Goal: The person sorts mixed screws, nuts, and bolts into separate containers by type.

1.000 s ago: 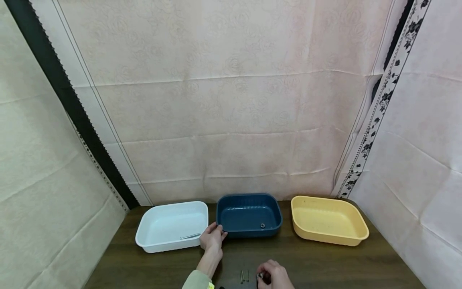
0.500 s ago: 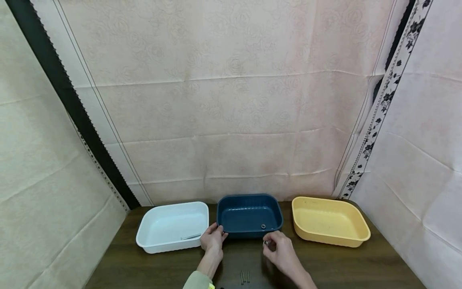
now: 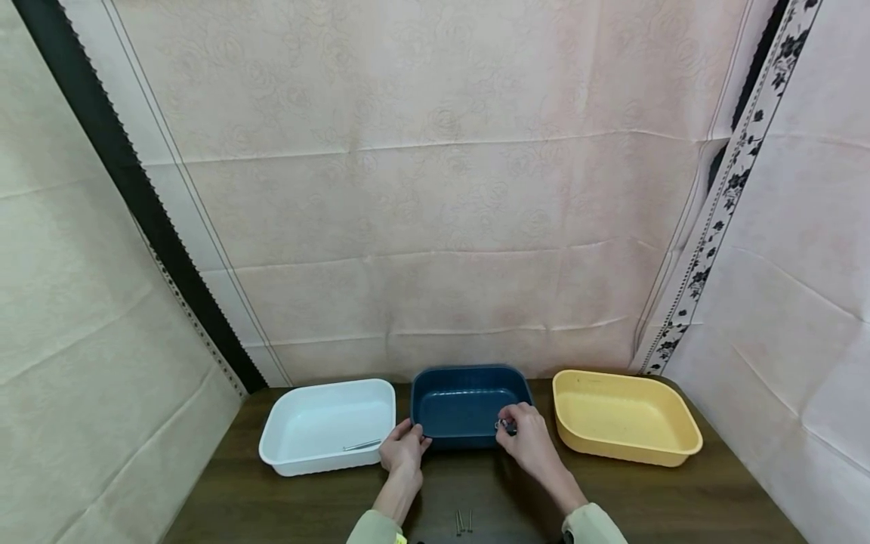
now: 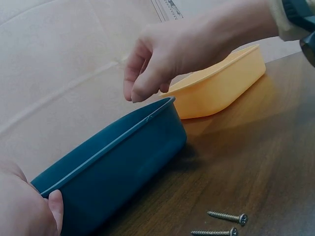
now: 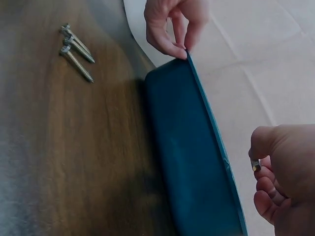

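My left hand (image 3: 402, 447) pinches the near left corner rim of the dark blue tray (image 3: 469, 404); the right wrist view shows its thumb and fingers (image 5: 170, 42) on that rim. My right hand (image 3: 526, 437) is over the tray's near right edge. Between its thumb and finger it pinches a small metal nut (image 5: 255, 165), seen end-on in the right wrist view. From the left wrist view, the right hand (image 4: 155, 64) hangs above the rim, with the nut hidden behind the fingers. The tray floor at the near right is covered by this hand in the head view.
Metal screws (image 5: 76, 51) lie on the brown table (image 3: 326, 506) in front of the blue tray. A white tray (image 3: 299, 423) with a thin metal rod (image 3: 362, 445) stands left, a yellow tray (image 3: 621, 412) right. Cloth walls (image 3: 435, 189) enclose the back and sides.
My right hand has moved from beside the screws up to the blue tray's near right edge, carrying the nut. A nut visible inside that tray earlier is now behind the hand. The left hand stays on the rim.
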The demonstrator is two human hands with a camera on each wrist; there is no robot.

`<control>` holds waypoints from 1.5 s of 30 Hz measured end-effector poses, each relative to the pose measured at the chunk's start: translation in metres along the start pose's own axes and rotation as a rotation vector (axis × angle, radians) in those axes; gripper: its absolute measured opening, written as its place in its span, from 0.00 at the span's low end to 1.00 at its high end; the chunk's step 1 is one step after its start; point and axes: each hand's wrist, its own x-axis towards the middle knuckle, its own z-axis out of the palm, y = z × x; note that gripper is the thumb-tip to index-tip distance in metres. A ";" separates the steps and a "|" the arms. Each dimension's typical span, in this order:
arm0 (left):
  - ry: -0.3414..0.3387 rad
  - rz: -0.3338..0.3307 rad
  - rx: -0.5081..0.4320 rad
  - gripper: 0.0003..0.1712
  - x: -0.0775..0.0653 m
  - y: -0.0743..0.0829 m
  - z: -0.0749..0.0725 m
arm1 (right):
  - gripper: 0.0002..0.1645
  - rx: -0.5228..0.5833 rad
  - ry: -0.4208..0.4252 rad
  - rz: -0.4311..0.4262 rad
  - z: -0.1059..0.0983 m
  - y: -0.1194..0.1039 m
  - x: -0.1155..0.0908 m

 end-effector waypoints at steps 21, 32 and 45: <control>-0.019 0.003 0.010 0.18 -0.003 -0.001 0.004 | 0.08 -0.086 0.122 0.021 -0.009 0.015 0.000; -0.014 -0.004 0.025 0.19 -0.001 -0.002 0.004 | 0.08 -0.008 0.151 0.103 -0.027 0.016 -0.013; -0.032 -0.001 0.016 0.20 0.001 0.000 -0.002 | 0.11 -0.010 0.292 0.066 -0.050 0.027 -0.030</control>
